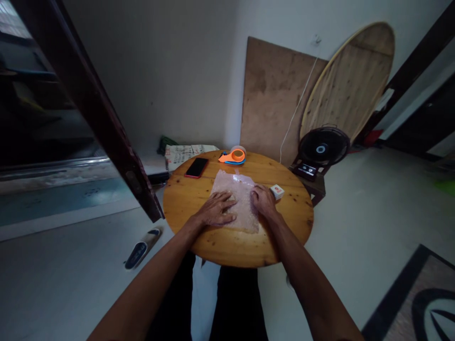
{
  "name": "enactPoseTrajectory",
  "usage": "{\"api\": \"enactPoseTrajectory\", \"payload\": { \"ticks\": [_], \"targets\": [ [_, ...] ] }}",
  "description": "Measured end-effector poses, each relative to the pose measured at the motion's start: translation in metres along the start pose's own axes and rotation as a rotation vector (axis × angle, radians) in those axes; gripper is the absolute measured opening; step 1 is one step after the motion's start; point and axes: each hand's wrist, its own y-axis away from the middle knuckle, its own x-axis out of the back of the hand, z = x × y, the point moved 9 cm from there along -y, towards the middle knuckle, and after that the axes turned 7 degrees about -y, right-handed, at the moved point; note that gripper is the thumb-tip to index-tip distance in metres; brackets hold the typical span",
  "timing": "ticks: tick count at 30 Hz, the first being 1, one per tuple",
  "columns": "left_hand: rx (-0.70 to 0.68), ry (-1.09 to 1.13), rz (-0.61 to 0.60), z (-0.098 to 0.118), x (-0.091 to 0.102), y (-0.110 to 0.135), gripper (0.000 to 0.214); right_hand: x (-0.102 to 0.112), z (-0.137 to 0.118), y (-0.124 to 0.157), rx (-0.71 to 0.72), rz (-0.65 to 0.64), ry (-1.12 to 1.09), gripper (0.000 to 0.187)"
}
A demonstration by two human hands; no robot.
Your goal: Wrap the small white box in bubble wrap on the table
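A sheet of pinkish bubble wrap [237, 189] lies flat on the round wooden table [227, 246]. My left hand [216, 210] rests palm down on its left part, fingers spread and flat. My right hand [263, 200] presses on the sheet's right edge with its fingers curled down; whether it holds anything under them is hidden. Just right of that hand sits a small white box with a red mark [277, 191]. Further back on the table are an orange and blue tape dispenser [233, 156] and a dark phone with a red rim [196, 167].
A black fan [323, 147] stands on the floor right of the table, with a wooden board [273, 94] and a round tabletop [351, 76] leaning on the wall behind. A dark door frame [95, 109] slants at left. A slipper [141, 248] lies on the floor.
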Motion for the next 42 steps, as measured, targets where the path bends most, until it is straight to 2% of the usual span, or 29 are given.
{"api": "enactPoseTrajectory", "payload": {
  "ticks": [5, 8, 10, 11, 13, 16, 18, 21, 23, 25, 27, 28, 30, 31, 33, 35, 37, 39, 42],
  "targets": [
    [0.007, 0.015, 0.008, -0.001, 0.0, 0.0, 0.067, 0.005, -0.005, 0.001, -0.014, -0.002, 0.026, 0.029],
    [0.001, 0.003, 0.01, 0.0, 0.001, 0.0, 0.067, 0.031, 0.007, 0.005, -0.134, 0.176, 0.098, 0.031],
    [-0.002, -0.007, 0.007, 0.0, 0.001, 0.0, 0.067, 0.051, 0.026, 0.012, -0.282, 0.304, 0.145, 0.041],
    [-0.001, -0.01, 0.006, 0.0, 0.002, 0.0, 0.066, 0.058, 0.038, 0.016, -0.368, 0.327, 0.159, 0.048],
    [0.003, -0.012, 0.005, 0.0, 0.002, 0.0, 0.065, 0.058, 0.061, 0.021, -0.509, 0.261, 0.153, 0.056],
    [0.002, -0.009, 0.001, 0.001, 0.003, 0.0, 0.065, 0.048, 0.082, 0.023, -0.596, 0.127, 0.096, 0.047],
    [0.002, -0.006, -0.002, 0.001, 0.003, 0.0, 0.065, 0.047, 0.085, 0.022, -0.597, 0.163, -0.007, 0.041],
    [0.01, -0.002, 0.006, 0.0, 0.003, 0.0, 0.065, 0.062, 0.075, 0.015, -0.509, 0.389, -0.355, 0.049],
    [0.009, 0.002, 0.015, 0.0, 0.003, 0.0, 0.066, 0.078, 0.056, 0.01, -0.391, 0.531, -0.633, 0.056],
    [0.008, 0.003, 0.021, 0.0, 0.003, -0.001, 0.065, 0.092, 0.023, 0.002, -0.256, 0.527, -0.848, 0.057],
    [0.002, -0.007, 0.025, -0.001, 0.002, -0.002, 0.063, 0.097, -0.026, -0.008, -0.122, 0.374, -0.945, 0.056],
    [-0.006, -0.014, 0.024, -0.001, 0.001, -0.002, 0.063, 0.092, -0.054, -0.013, -0.059, 0.238, -0.961, 0.055],
    [-0.009, -0.014, 0.019, -0.001, -0.001, -0.002, 0.066, 0.066, -0.108, -0.018, 0.042, -0.087, -0.976, 0.053],
    [0.004, -0.005, 0.006, -0.002, -0.003, -0.002, 0.066, 0.05, -0.128, -0.019, 0.072, -0.212, -0.979, 0.053],
    [0.062, 0.015, -0.041, -0.006, -0.009, 0.0, 0.063, 0.014, -0.152, -0.021, 0.089, -0.382, -0.969, 0.046],
    [0.102, 0.026, -0.073, -0.009, -0.013, 0.001, 0.061, -0.021, -0.153, -0.027, 0.018, -0.478, -0.976, 0.039],
    [0.067, 0.023, -0.029, -0.006, -0.01, 0.0, 0.066, -0.046, -0.135, -0.034, -0.154, -0.482, -1.021, 0.033],
    [-0.001, 0.015, 0.051, -0.001, -0.003, -0.003, 0.071, -0.053, -0.112, -0.039, -0.27, -0.422, -1.088, 0.029],
    [-0.035, 0.007, 0.1, 0.0, 0.002, -0.005, 0.07, -0.045, -0.075, -0.037, -0.378, -0.36, -1.094, 0.03]
  ]
}}
